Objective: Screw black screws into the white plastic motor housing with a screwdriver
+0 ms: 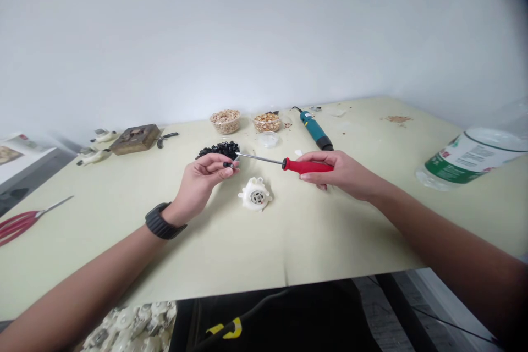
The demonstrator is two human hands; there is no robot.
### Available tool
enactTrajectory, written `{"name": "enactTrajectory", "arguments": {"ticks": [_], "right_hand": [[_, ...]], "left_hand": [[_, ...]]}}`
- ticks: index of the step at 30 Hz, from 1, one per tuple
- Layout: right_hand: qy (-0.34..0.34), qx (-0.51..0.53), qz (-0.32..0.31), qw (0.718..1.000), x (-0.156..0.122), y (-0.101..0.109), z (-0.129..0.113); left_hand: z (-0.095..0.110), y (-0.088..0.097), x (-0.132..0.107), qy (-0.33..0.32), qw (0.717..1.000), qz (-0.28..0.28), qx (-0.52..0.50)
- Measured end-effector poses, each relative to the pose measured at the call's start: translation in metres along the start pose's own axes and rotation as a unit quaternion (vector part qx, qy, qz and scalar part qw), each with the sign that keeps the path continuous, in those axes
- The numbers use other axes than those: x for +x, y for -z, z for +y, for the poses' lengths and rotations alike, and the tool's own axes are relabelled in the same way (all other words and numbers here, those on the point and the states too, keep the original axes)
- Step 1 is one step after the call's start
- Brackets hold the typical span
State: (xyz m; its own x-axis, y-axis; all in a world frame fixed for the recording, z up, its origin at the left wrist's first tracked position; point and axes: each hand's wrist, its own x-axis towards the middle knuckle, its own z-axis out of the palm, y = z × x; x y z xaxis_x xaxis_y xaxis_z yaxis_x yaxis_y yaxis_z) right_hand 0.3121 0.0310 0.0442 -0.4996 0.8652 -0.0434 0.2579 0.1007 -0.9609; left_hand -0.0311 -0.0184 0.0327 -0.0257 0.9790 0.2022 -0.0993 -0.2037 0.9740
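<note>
My left hand (206,173) pinches a small black part (228,164) above the table (289,242); my right hand (342,171) grips the red screwdriver (307,165), tip touching it. A white housing (256,194) lies below, a pile of black parts (218,149) just behind.

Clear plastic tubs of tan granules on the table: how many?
2. One clear plastic tub sits at the back, behind the pile of small black parts; the other stands just right of it, beside the teal power tool. None appear hidden.

Bottle (470,159) label print too blurred; nothing legible.
</note>
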Motion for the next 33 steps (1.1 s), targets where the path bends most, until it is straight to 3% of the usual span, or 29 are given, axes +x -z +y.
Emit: {"name": "enactTrajectory", "arguments": {"ticks": [5, 25, 29, 33], "right_hand": [[0.015, -0.058, -0.001, 0.998, -0.002, 0.0, -0.004], [0.003, -0.078, -0.021, 0.997, -0.003, 0.0, -0.007], [-0.005, -0.069, -0.014, 0.998, -0.006, 0.002, -0.01], [-0.015, -0.094, -0.031, 0.995, -0.008, 0.021, -0.021]], "left_hand": [[-0.002, 0.001, 0.0, -0.011, 1.0, -0.003, 0.019], [-0.006, -0.001, 0.0, -0.03, 0.997, 0.015, 0.067], [-0.005, -0.007, 0.001, -0.044, 0.996, 0.024, 0.076], [0.003, -0.021, 0.005, -0.07, 0.993, 0.029, 0.093]]}}
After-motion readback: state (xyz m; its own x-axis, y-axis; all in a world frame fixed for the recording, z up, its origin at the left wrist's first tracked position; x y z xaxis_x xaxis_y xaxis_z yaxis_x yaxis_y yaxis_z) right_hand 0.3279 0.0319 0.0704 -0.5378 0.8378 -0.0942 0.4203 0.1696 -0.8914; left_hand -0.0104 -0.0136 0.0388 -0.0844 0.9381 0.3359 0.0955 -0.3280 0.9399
